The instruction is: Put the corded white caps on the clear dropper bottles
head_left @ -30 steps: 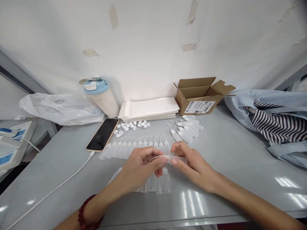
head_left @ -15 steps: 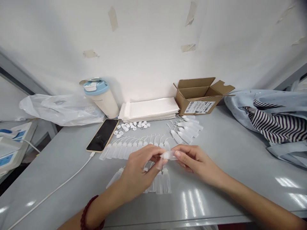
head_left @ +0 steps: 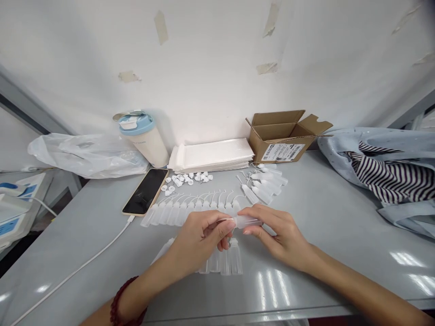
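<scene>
A small translucent squeeze bottle (head_left: 247, 221) lies sideways between my hands, above the table. My right hand (head_left: 277, 228) is closed round its body, thumb below and index finger above. At its neck end my left hand (head_left: 205, 233) pinches the white tip, where a thin strap shows; the fingers hide most of it. Just behind my hands, similar bottles (head_left: 176, 213) stand side by side in a row, their thin straps pointing away. A nearer row of bottles (head_left: 235, 258) is partly covered by my left hand. More bottles (head_left: 267, 185) lie in a loose group at the right.
Small white caps (head_left: 185, 179) are scattered before a stack of white envelopes (head_left: 217, 155). A phone (head_left: 146, 192) with a charging cable, a tumbler (head_left: 144, 138) and a plastic bag (head_left: 88, 156) are on the left. Farther right are an open cardboard box (head_left: 282, 140) and a cloth bag (head_left: 384, 167).
My left fingers have shifted from beside the bottle's tip to close over its neck end. The right hand has changed its grip, thumb now lower, and the bottle has moved slightly right.
</scene>
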Demonstrator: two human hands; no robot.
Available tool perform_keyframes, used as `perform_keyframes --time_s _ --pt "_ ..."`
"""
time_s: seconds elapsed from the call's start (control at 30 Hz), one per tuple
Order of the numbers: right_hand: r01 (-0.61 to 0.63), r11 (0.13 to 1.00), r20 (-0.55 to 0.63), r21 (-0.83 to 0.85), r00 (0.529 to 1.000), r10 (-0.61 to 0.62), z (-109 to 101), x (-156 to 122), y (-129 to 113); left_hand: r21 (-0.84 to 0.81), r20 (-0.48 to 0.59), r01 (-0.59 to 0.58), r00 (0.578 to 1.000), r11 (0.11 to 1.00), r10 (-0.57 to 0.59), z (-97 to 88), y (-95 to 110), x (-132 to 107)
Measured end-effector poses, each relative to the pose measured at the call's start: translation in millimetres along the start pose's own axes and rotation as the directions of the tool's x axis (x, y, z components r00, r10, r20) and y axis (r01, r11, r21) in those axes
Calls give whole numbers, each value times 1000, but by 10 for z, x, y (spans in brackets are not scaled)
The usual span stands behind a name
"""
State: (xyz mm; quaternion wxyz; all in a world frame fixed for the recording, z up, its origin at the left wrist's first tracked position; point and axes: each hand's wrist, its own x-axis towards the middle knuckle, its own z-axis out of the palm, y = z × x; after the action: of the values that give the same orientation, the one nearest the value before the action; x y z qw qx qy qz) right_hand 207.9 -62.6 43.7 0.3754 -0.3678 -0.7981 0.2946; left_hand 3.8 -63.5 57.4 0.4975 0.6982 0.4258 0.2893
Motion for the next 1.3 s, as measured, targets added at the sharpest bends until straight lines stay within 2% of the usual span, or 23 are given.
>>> perform_keyframes --time_s 0.07,0.1,0.17,0.2,0.23,0.27,0.33,0.4,0.47,0.53,0.63,0.73,0.87,0.93,1.03,1.1,1.17,1.23,1.3 --pt "-136 986 59 95 990 131 -11 9 -20 234 -42 -166 983 958 181 26 -52 -18" --pt "-214 964 98 156 975 201 -17 15 -27 357 -56 -261 953 897 299 43 -86 -26" --pt "-372 883 195 286 925 327 -25 26 -31 563 -34 -401 863 723 505 75 -155 -39" --pt "-442 829 248 343 894 374 -27 31 -28 629 -8 -438 823 643 569 88 -183 -43" --pt "-499 775 297 389 864 407 -28 35 -23 664 17 -457 801 592 599 97 -203 -44" --pt "-539 731 332 418 840 430 -27 38 -18 671 27 -461 798 581 602 101 -213 -44" --pt "-546 729 329 412 836 440 -24 41 -15 608 -2 -424 845 671 535 96 -201 -39" --pt "-447 831 243 331 891 383 -20 38 -20 471 -42 -328 919 819 392 76 -154 -34" --pt "-304 927 156 218 949 275 -15 31 -22 344 -37 -217 969 914 244 49 -95 -30" --pt "-204 966 112 156 976 188 -12 22 -13 293 3 -148 988 945 154 25 -43 -29" --pt "-147 979 107 142 985 133 -7 15 12 313 62 -140 990 939 127 12 -4 -26" --pt "-162 978 133 130 981 144 1 16 16 372 47 -173 985 912 168 38 -8 -24" --pt "-282 951 169 130 951 259 13 20 -14 507 -15 -235 960 829 281 101 -87 -19" --pt "-343 927 193 149 930 313 12 25 -23 613 -6 -315 915 724 403 118 -146 -15" --pt "-426 877 248 222 895 372 -2 39 -13 760 67 -409 823 506 564 111 -210 -12" --pt "-478 826 290 298 870 399 -10 48 7 811 139 -444 779 382 611 98 -222 -15" --pt "-534 759 333 374 841 427 -11 54 29 830 201 -471 753 299 627 87 -216 -12" --pt "-581 698 366 418 812 455 -10 58 39 817 218 -494 742 297 634 70 -207 6" --pt "-594 683 364 425 803 472 -19 66 30 772 179 -505 756 387 630 15 -205 45"
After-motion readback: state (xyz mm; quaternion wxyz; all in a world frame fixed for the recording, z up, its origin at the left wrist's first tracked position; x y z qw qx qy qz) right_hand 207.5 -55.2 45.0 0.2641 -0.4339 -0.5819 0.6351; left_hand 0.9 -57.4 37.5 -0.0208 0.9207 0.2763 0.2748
